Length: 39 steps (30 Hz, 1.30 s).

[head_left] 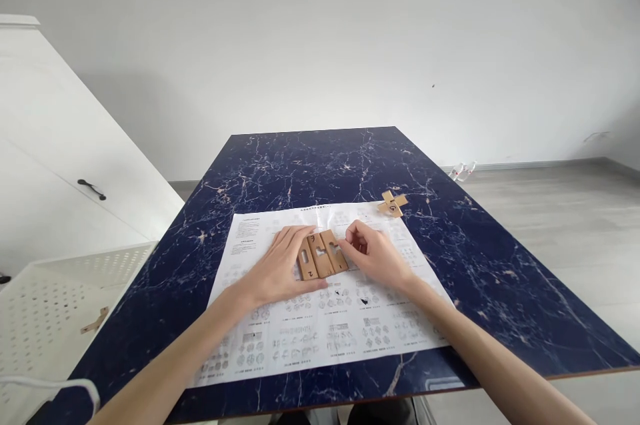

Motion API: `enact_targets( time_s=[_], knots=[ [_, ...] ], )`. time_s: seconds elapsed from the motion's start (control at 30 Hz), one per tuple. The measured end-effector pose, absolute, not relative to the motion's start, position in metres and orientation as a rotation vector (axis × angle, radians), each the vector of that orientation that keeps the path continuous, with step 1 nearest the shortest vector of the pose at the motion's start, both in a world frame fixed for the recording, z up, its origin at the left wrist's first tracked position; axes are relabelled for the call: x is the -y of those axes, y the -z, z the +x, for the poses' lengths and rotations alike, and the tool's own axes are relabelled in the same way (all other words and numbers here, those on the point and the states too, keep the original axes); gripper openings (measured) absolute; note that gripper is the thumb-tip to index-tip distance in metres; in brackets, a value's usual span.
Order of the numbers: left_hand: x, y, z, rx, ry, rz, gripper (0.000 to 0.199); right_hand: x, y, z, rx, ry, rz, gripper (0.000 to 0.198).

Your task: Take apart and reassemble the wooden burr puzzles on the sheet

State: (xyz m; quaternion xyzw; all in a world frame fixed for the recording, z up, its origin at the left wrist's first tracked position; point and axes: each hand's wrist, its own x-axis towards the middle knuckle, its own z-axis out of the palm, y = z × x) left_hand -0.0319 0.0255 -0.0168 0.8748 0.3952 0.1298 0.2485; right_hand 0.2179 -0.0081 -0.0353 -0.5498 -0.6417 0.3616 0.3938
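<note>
Three flat wooden puzzle pieces lie side by side on a printed paper sheet [285, 351]. The left piece [309, 271] has a slot and a handwritten 2, the middle piece [325, 266] has a notch and a mark at its top, and the right piece [340, 263] also has a notch. My left hand [280, 265] is closed round the row from the left, fingers along the top and thumb below. My right hand [377, 255] has curled fingers, with the thumb and fingertips at the right piece's edge; their exact grip is partly hidden.
A cross-shaped assembled wooden puzzle [393, 203] sits at the sheet's upper right corner. Beneath everything is a dark blue marbled table [300, 165]. At left are a white cabinet [65, 145], a perforated white surface [45, 305] with a small wooden piece [95, 322], and a white cable [75, 383].
</note>
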Motion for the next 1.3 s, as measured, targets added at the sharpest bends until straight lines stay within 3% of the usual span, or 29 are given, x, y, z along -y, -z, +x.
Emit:
enact_targets(
  time_s=[0.2,0.43,0.53,1.17,1.3],
  knots=[
    [-0.028,0.018,-0.039,-1.099,-0.391,2.362,0.096,0.012,0.031,0.215,1.859,-0.739,-1.261,0.011],
    [-0.030,0.021,-0.041,-1.051,-0.433,2.374,0.090,0.010,0.035,0.225,2.088,-0.649,-1.145,0.069],
    [-0.031,0.020,-0.042,-1.036,-0.442,2.397,0.088,0.008,0.038,0.227,2.148,-0.667,-1.157,0.081],
    [-0.030,0.019,-0.043,-1.086,-0.410,2.364,0.088,0.009,0.038,0.223,2.049,-0.688,-1.230,0.074],
    [-0.033,0.019,-0.046,-1.092,-0.383,2.390,0.100,0.009,0.040,0.224,2.097,-0.644,-1.228,0.075]
  ],
)
